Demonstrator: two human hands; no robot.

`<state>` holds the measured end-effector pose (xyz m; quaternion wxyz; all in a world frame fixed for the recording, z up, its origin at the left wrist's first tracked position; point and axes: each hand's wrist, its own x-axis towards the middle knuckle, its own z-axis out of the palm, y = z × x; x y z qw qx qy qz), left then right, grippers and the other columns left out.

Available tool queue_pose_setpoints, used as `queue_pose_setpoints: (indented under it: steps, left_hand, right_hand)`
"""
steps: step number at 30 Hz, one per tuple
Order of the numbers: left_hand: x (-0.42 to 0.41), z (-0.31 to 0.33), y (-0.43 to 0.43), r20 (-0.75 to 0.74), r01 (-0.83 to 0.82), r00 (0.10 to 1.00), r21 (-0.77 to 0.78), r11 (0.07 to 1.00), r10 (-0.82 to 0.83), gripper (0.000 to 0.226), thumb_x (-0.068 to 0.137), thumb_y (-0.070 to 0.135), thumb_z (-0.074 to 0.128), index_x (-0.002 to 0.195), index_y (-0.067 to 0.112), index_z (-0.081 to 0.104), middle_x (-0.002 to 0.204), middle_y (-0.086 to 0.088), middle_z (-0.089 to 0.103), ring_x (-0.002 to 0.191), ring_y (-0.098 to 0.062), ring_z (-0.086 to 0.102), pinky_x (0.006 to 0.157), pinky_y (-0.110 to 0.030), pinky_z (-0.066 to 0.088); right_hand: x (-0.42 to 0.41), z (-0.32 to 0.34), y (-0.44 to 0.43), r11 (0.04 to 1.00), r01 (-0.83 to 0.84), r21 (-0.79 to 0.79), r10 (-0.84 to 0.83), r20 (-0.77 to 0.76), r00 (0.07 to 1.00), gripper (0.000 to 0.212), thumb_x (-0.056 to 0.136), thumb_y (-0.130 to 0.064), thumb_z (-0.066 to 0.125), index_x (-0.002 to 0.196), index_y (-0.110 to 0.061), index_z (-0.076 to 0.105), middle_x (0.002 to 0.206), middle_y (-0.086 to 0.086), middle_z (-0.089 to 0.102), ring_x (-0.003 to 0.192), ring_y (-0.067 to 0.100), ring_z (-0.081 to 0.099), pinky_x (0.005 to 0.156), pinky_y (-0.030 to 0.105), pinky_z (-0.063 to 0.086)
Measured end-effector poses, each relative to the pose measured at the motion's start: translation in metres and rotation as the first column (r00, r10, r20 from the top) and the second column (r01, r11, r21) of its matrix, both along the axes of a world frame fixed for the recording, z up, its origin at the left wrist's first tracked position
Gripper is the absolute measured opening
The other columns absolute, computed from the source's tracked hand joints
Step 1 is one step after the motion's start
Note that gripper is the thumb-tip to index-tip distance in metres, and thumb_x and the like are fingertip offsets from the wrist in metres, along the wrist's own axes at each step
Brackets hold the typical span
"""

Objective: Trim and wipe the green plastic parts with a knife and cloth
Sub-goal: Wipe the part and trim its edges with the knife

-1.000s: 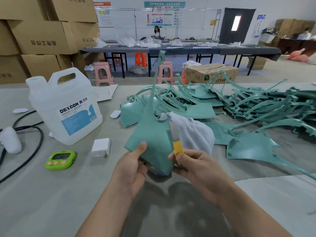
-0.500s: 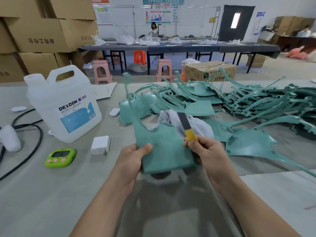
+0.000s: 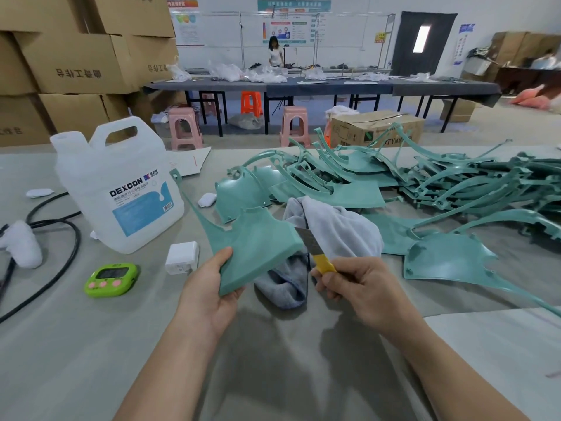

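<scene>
Near table centre: left hand (image 3: pixel 209 287) grips green part (image 3: pixel 255 241); right hand (image 3: pixel 358 287) pinches knife (image 3: pixel 315 250), blade touching part's right edge, cloth (image 3: pixel 334 229) behind.

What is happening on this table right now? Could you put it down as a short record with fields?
Left hand: grips a green part by its near corner
Right hand: holds a yellow-handled knife, blade at the part's right edge
Cloth: grey, bunched behind the knife
Waiting: pile of green parts on the right
Nearby: white jug, green timer
</scene>
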<state>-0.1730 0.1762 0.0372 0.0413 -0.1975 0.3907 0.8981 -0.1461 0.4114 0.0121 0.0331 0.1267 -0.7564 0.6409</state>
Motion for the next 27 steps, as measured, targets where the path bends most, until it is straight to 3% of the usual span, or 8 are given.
queue_pose_setpoints:
  steps: [3, 7, 10, 13, 16, 18, 21, 27]
  left_hand:
    - [0.001, 0.002, -0.002, 0.019, 0.005, 1.0, 0.009, 1.0, -0.005, 0.01, 0.099, 0.009, 0.057, 0.092, 0.012, 0.064, 0.066, 0.0, 0.073, 0.046, -0.009, 0.066, 0.036, -0.015, 0.044]
    - [0.003, 0.004, -0.002, 0.016, 0.088, 0.996, -0.01, 0.996, -0.088, 0.009, 0.097, 0.008, 0.059, 0.093, 0.008, 0.066, 0.074, -0.005, 0.076, 0.053, -0.012, 0.071, 0.039, -0.017, 0.047]
    - [0.005, 0.004, 0.001, 0.017, 0.135, 0.991, -0.006, 0.991, -0.135, 0.009, 0.096, 0.008, 0.059, 0.093, 0.006, 0.067, 0.077, -0.007, 0.077, 0.055, -0.014, 0.071, 0.04, -0.017, 0.049]
    - [0.005, 0.005, 0.0, 0.018, 0.149, 0.989, 0.003, 0.989, -0.149, 0.009, 0.096, 0.008, 0.059, 0.094, 0.005, 0.067, 0.077, -0.008, 0.077, 0.054, -0.014, 0.071, 0.039, -0.017, 0.049]
    - [0.006, 0.007, -0.001, 0.021, 0.155, 0.988, 0.012, 0.988, -0.155, 0.01, 0.097, 0.008, 0.058, 0.094, 0.004, 0.067, 0.076, -0.008, 0.077, 0.054, -0.014, 0.071, 0.039, -0.017, 0.049]
    - [0.007, 0.007, 0.0, 0.016, 0.156, 0.988, 0.02, 0.988, -0.156, 0.011, 0.097, 0.007, 0.057, 0.092, 0.004, 0.067, 0.075, -0.008, 0.077, 0.054, -0.014, 0.071, 0.039, -0.017, 0.049]
    - [0.007, 0.007, 0.001, 0.016, 0.159, 0.987, 0.025, 0.987, -0.16, 0.01, 0.096, 0.006, 0.058, 0.093, 0.003, 0.067, 0.079, -0.009, 0.077, 0.057, -0.015, 0.073, 0.04, -0.019, 0.05]
    - [0.008, 0.007, 0.002, 0.02, 0.164, 0.986, 0.021, 0.986, -0.164, 0.01, 0.096, 0.006, 0.057, 0.095, 0.002, 0.067, 0.08, -0.01, 0.077, 0.059, -0.016, 0.074, 0.042, -0.02, 0.052]
  right_hand:
    - [0.001, 0.001, 0.006, 0.988, -0.009, 0.156, 0.012, -0.021, 1.0, 0.017, 0.092, -0.018, 0.071, 0.096, -0.03, 0.082, 0.081, 0.009, 0.074, 0.07, 0.012, 0.059, 0.069, 0.029, 0.051]
    - [0.001, 0.0, 0.001, 0.997, -0.075, -0.003, 0.075, 0.043, 0.996, 0.015, 0.089, -0.019, 0.068, 0.094, -0.012, 0.08, 0.072, 0.02, 0.061, 0.065, 0.025, 0.047, 0.066, 0.042, 0.04]
    - [0.002, -0.001, 0.001, 0.991, -0.117, -0.064, 0.12, 0.049, 0.992, 0.016, 0.088, -0.016, 0.069, 0.092, -0.003, 0.078, 0.07, 0.013, 0.059, 0.067, 0.029, 0.042, 0.068, 0.045, 0.035]
    - [0.004, 0.003, 0.001, 0.983, -0.147, -0.109, 0.152, 0.048, 0.987, 0.018, 0.089, -0.014, 0.068, 0.09, 0.001, 0.077, 0.071, 0.006, 0.063, 0.067, 0.027, 0.042, 0.066, 0.041, 0.036]
    - [0.006, 0.008, 0.0, 0.978, -0.155, -0.14, 0.161, 0.029, 0.987, 0.016, 0.09, -0.014, 0.068, 0.088, 0.0, 0.077, 0.069, 0.005, 0.064, 0.064, 0.021, 0.045, 0.061, 0.027, 0.04]
    - [0.006, 0.01, 0.0, 0.975, -0.134, -0.18, 0.137, 0.009, 0.99, 0.013, 0.093, -0.005, 0.067, 0.086, -0.003, 0.078, 0.067, 0.01, 0.062, 0.062, 0.019, 0.047, 0.058, 0.022, 0.041]
    - [0.005, 0.011, 0.004, 0.986, -0.079, -0.147, 0.075, -0.03, 0.997, 0.024, 0.095, 0.005, 0.061, 0.084, -0.007, 0.079, 0.065, 0.009, 0.064, 0.06, 0.014, 0.05, 0.057, 0.018, 0.041]
    - [0.007, 0.015, 0.005, 0.98, -0.15, -0.13, 0.154, 0.016, 0.988, 0.013, 0.087, -0.014, 0.07, 0.083, -0.014, 0.082, 0.064, 0.009, 0.064, 0.06, 0.015, 0.052, 0.059, 0.018, 0.042]
